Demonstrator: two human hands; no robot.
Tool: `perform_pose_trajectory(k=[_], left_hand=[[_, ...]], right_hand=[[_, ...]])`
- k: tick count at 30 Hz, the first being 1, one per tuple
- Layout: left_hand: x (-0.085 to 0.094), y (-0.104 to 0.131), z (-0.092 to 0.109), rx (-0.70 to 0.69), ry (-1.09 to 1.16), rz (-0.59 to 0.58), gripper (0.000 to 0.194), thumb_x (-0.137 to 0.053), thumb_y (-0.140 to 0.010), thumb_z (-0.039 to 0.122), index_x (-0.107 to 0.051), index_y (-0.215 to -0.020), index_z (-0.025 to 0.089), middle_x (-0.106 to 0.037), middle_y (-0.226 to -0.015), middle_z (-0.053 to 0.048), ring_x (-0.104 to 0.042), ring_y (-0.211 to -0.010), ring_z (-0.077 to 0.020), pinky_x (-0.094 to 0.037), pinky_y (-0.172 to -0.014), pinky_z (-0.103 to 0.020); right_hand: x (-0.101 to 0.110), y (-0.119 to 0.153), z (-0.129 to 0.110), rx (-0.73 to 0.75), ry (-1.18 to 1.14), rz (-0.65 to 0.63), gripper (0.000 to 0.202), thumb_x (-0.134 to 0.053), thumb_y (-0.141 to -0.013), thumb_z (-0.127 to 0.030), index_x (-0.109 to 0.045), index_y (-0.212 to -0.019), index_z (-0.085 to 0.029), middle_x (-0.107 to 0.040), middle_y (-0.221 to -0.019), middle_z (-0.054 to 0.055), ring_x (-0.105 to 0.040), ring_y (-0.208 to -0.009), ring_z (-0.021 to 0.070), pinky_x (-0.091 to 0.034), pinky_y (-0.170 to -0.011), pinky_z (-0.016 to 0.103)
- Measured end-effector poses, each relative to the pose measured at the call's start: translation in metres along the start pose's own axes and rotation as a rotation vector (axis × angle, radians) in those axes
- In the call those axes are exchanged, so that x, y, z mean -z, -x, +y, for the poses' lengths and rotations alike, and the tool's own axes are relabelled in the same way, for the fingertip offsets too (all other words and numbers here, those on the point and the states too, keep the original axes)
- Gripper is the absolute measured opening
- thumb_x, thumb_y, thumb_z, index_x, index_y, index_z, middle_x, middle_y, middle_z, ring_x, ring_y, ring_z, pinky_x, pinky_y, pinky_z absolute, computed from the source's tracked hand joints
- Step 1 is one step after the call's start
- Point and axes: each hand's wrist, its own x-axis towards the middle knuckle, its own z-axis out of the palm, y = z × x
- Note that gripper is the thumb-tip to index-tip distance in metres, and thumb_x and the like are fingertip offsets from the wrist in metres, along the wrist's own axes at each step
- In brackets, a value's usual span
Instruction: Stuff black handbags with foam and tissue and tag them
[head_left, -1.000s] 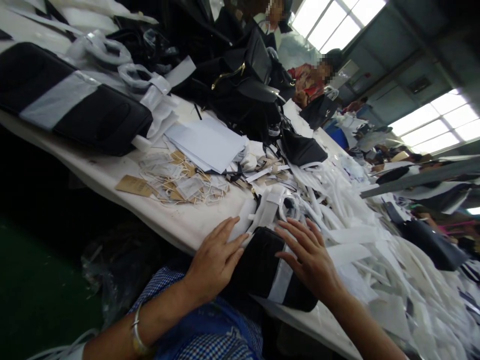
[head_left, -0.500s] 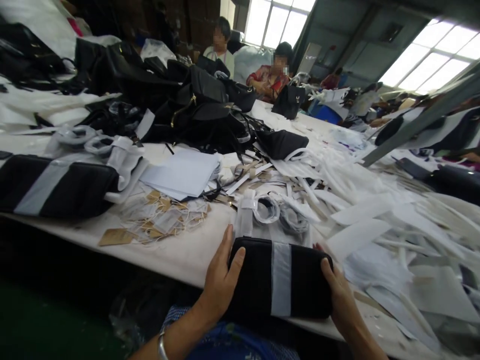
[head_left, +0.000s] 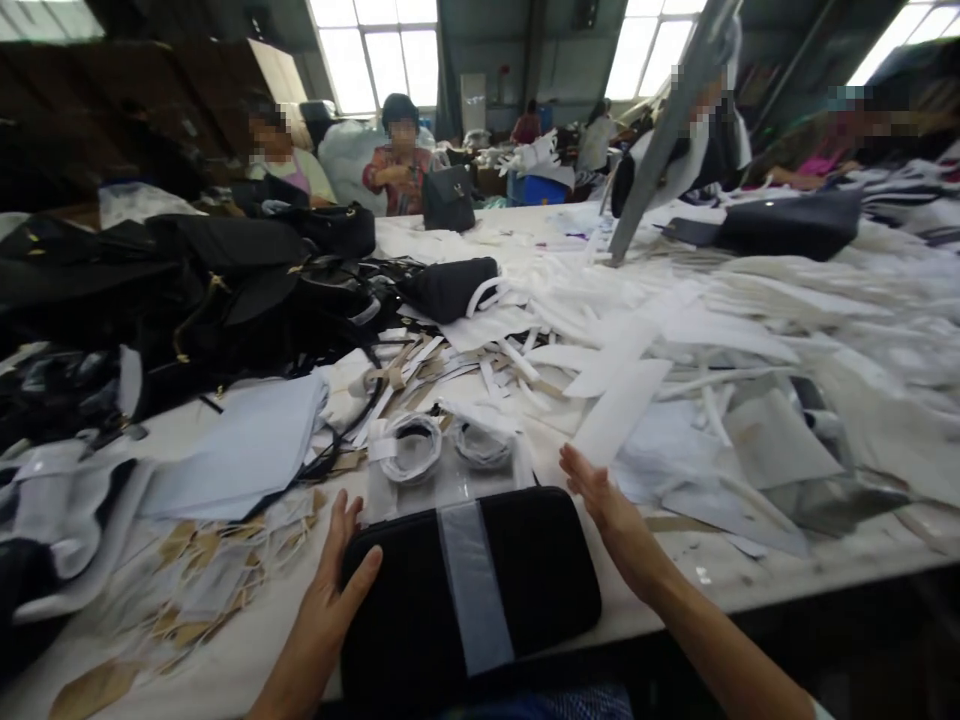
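My left hand is spread loosely at the left end of the black case, thumb over its upper face, fingers outside the edge; not clenched, can't tell how hard it presses. My right hand is open, fingers together and straight, just beside the case's right end, nothing in it. Case lies flat at the near edge of the white table, right in front of me, a translucent band wrapped across its middle. Just behind it: two wrapped rings, side by side. Left of my left hand, a heap of stringed tags; beyond those, a stack of white sheets. Right side is loose white strips, lots, overlapping. Far left, piled black bags, some gold zips showing. Across the table, a person in a red patterned top, next to an upright black handbag. Slanted metal pole right of them, bright windows behind.
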Motion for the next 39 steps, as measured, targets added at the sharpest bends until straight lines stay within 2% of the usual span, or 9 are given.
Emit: perform_pose_trajectory(k=[6, 10, 15, 18, 20, 24, 27, 35, 39], left_hand=[[-0.011, -0.004, 0.010, 0.085, -0.050, 0.048, 0.062, -0.034, -0.097, 0.059, -0.017, -0.154, 0.040, -0.023, -0.162, 0.009, -0.014, -0.150, -0.0227, -0.015, -0.122, -0.050], [-0.013, -0.008, 0.011, 0.102, -0.069, 0.032, 0.063, -0.033, -0.097, 0.061, -0.022, -0.154, 0.036, -0.020, -0.162, 0.011, -0.011, -0.151, -0.0205, -0.010, -0.124, -0.046], [-0.007, -0.013, 0.011, 0.086, -0.084, 0.012, 0.070, -0.034, -0.095, 0.064, -0.019, -0.155, 0.032, -0.020, -0.164, 0.004, -0.011, -0.151, -0.0221, -0.006, -0.124, -0.046], [0.000, -0.017, 0.008, 0.064, -0.067, -0.007, 0.076, -0.041, -0.093, 0.065, -0.013, -0.156, 0.033, -0.022, -0.163, -0.001, -0.015, -0.150, -0.0252, -0.011, -0.123, -0.049], [0.004, -0.020, 0.008, 0.008, -0.045, -0.041, 0.079, -0.043, -0.093, 0.063, -0.008, -0.156, 0.033, -0.024, -0.163, -0.002, -0.016, -0.150, -0.0251, -0.013, -0.122, -0.049], [0.003, -0.025, 0.013, -0.009, -0.038, -0.086, 0.070, -0.037, -0.095, 0.060, -0.009, -0.156, 0.038, -0.019, -0.164, 0.004, -0.017, -0.149, -0.0253, -0.019, -0.121, -0.049], [-0.001, -0.026, 0.012, -0.001, -0.048, -0.069, 0.068, -0.037, -0.097, 0.059, -0.011, -0.156, 0.038, -0.015, -0.164, 0.008, -0.015, -0.150, -0.0244, -0.021, -0.121, -0.047], [-0.007, -0.035, -0.005, 0.006, 0.099, -0.016, 0.067, -0.048, -0.095, 0.054, -0.032, -0.153, 0.023, -0.026, -0.161, 0.002, -0.014, -0.150, -0.0206, -0.008, -0.123, -0.035], [-0.004, -0.034, 0.001, -0.015, 0.160, -0.041, 0.072, -0.051, -0.094, 0.054, -0.028, -0.154, 0.023, -0.024, -0.162, 0.000, -0.015, -0.151, -0.0201, -0.008, -0.123, -0.034]], right_hand=[[-0.024, 0.006, -0.005, -0.012, 0.039, -0.095, 0.068, -0.021, -0.100, -0.063, -0.023, -0.156, -0.025, -0.020, -0.163, 0.003, -0.013, -0.151, 0.0203, -0.005, -0.123, 0.049], [-0.030, 0.008, -0.010, -0.040, 0.001, -0.110, 0.065, -0.019, -0.101, -0.060, -0.019, -0.156, -0.026, -0.016, -0.164, 0.001, -0.010, -0.151, 0.0174, -0.006, -0.124, 0.046], [-0.020, -0.005, -0.017, -0.052, 0.047, -0.060, 0.072, -0.034, -0.098, -0.063, -0.020, -0.156, -0.023, -0.022, -0.162, 0.007, -0.026, -0.147, 0.0230, -0.019, -0.122, 0.049], [-0.011, -0.016, -0.019, -0.003, 0.091, -0.031, 0.071, -0.047, -0.093, -0.064, -0.036, -0.152, -0.025, -0.039, -0.155, 0.011, -0.042, -0.139, 0.0285, -0.028, -0.118, 0.053], [-0.008, -0.024, -0.019, 0.039, 0.102, 0.006, 0.068, -0.047, -0.093, -0.065, -0.042, -0.148, -0.025, -0.046, -0.150, 0.011, -0.046, -0.137, 0.0294, -0.030, -0.116, 0.055], [-0.015, -0.033, -0.016, 0.011, 0.014, -0.009, 0.070, -0.029, -0.097, -0.068, -0.043, -0.148, -0.022, -0.040, -0.154, 0.009, -0.038, -0.142, 0.0273, -0.028, -0.118, 0.053], [-0.025, -0.032, -0.014, -0.025, -0.004, -0.007, 0.068, -0.033, -0.096, -0.068, -0.048, -0.144, -0.023, -0.038, -0.155, 0.005, -0.030, -0.146, 0.0261, -0.018, -0.122, 0.050], [-0.034, -0.040, -0.003, -0.033, 0.045, 0.091, 0.058, -0.041, -0.092, -0.068, -0.066, -0.126, -0.028, -0.060, -0.138, 0.000, -0.047, -0.137, 0.0236, -0.017, -0.123, 0.045], [-0.028, -0.043, -0.010, -0.116, -0.004, 0.064, 0.065, -0.042, -0.090, -0.071, -0.059, -0.135, -0.028, -0.060, -0.139, 0.004, -0.049, -0.134, 0.0260, -0.026, -0.120, 0.045]])
